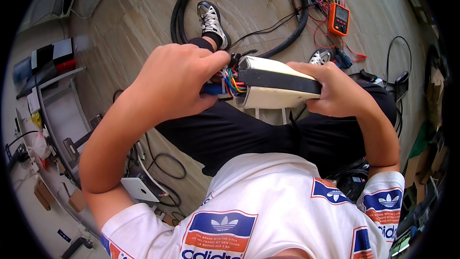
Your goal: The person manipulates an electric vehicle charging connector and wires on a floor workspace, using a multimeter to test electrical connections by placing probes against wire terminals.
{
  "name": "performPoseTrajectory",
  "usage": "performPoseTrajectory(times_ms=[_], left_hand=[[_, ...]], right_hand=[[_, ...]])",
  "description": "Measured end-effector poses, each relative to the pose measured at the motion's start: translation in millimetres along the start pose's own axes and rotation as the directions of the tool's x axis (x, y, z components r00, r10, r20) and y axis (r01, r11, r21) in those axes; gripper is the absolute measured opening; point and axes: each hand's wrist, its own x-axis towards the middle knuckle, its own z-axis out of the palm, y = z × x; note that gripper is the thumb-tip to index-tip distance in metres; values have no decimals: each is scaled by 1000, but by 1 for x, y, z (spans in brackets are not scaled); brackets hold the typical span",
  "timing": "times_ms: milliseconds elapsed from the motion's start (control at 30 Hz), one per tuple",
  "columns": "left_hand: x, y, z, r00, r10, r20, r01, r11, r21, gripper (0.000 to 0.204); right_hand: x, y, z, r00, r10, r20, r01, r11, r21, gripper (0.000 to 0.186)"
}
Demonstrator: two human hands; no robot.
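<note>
My left hand [175, 79] is closed at the left end of a cream casing with a black strip [273, 95], its curled fingers gripping a blue part [214, 89] among multicoloured wires [233, 80]. The wires run out of the casing's open end; some are hidden behind my fingers. My right hand [338, 91] grips the casing's right end, thumb and fingers wrapped round it. The casing is held over my black-trousered legs [191, 132], well above the tiled floor.
A thick black cable coil [300, 14] circles near my feet, with an orange meter [338, 19] and red leads at upper right. A metal-framed cart [76, 73] stands left. A white device [139, 188] and loose cables lie lower left. Cardboard [412, 177] is at the right edge.
</note>
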Motion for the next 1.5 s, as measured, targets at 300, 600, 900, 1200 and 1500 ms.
performPoseTrajectory(times_ms=[300,600,900,1200,1500], left_hand=[[-1,19,-11,996,-50,79,51,999,-9,38],[5,22,-26,995,70,-77,-80,988,-132,61],[-2,13,-30,990,-124,-68,87,912,-400,51],[-16,17,-11,925,8,-380,-43,995,-85,32],[-11,29,-13,920,-101,-378,46,987,-152,22]], right_hand=[[-8,1,2,998,49,35,-46,996,-72,74],[-16,3,-5,997,82,-16,-82,996,-23,73],[-18,1,-3,997,77,-28,-76,997,30,74],[-18,2,-5,995,88,-48,-85,995,52,71],[-19,3,-5,995,80,-59,-75,994,84,69]])
